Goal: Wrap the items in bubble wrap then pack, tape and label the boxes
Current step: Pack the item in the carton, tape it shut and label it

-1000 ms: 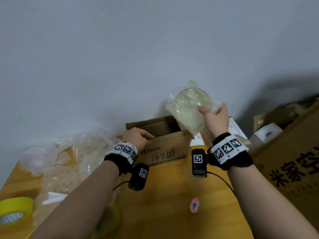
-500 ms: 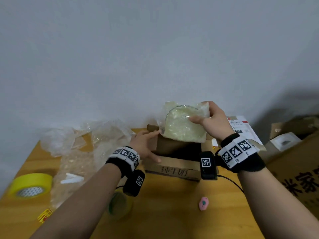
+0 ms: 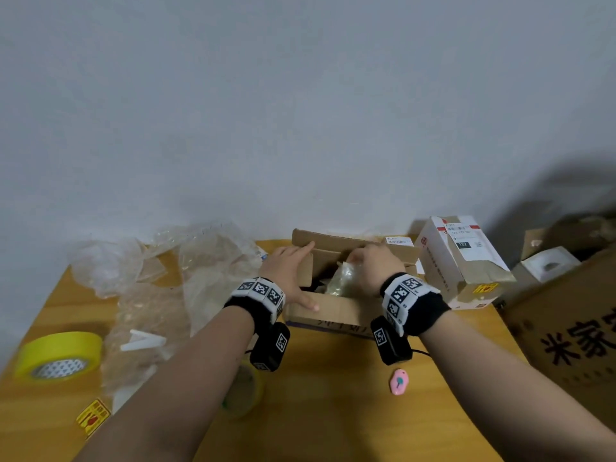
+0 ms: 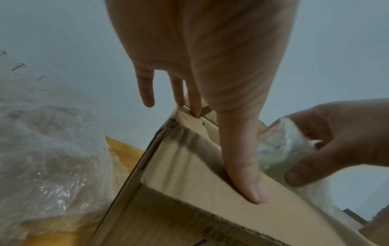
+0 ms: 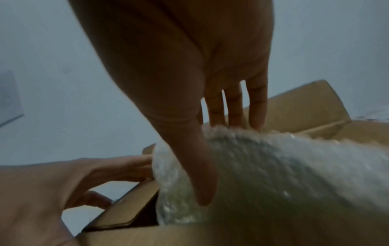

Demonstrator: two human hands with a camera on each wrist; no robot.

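Note:
An open brown cardboard box (image 3: 336, 315) stands on the wooden table by the wall. My right hand (image 3: 373, 265) grips a bubble-wrapped item (image 3: 343, 281) between thumb and fingers, and the bundle sits partly inside the box. In the right wrist view the thumb lies across the bundle (image 5: 273, 166) and the fingers reach behind it. My left hand (image 3: 290, 271) rests flat on the box's left flap, fingers straight. The left wrist view shows its thumb pressing the cardboard edge (image 4: 189, 174) and its fingertips touching the far corner.
Loose bubble wrap sheets (image 3: 206, 271) lie left of the box, with a yellow tape roll (image 3: 58, 355) at the table's left edge. Another tape roll (image 3: 245, 391) sits under my left forearm. A white parcel (image 3: 463, 261) and a large brown carton (image 3: 573, 328) stand on the right. A small pink object (image 3: 398, 381) lies in front.
My right hand has brought the wrapped item down from above the box into it. My left hand has moved from the box's front onto its left flap.

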